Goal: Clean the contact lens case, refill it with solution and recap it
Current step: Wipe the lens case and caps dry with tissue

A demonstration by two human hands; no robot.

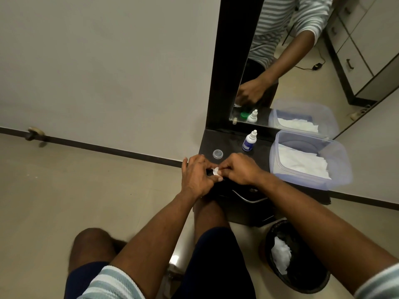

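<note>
At counter (228, 140) front edge, left hand (197, 176) steadies case (215, 172) while right hand (240, 170) pinches tissue, wiping it; cap (217, 153) off.

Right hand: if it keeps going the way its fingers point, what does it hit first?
The right hand points left, so it would first meet the small white piece pinched between both hands, then the left hand. Depth is unclear.

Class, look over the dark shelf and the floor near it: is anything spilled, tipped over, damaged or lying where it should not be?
Nothing stands out. The solution bottle stands upright and capped, a loose clear cap sits flat on the shelf, tissues stay inside the plastic container, and crumpled tissue lies in the bin. No spill shows.
</note>
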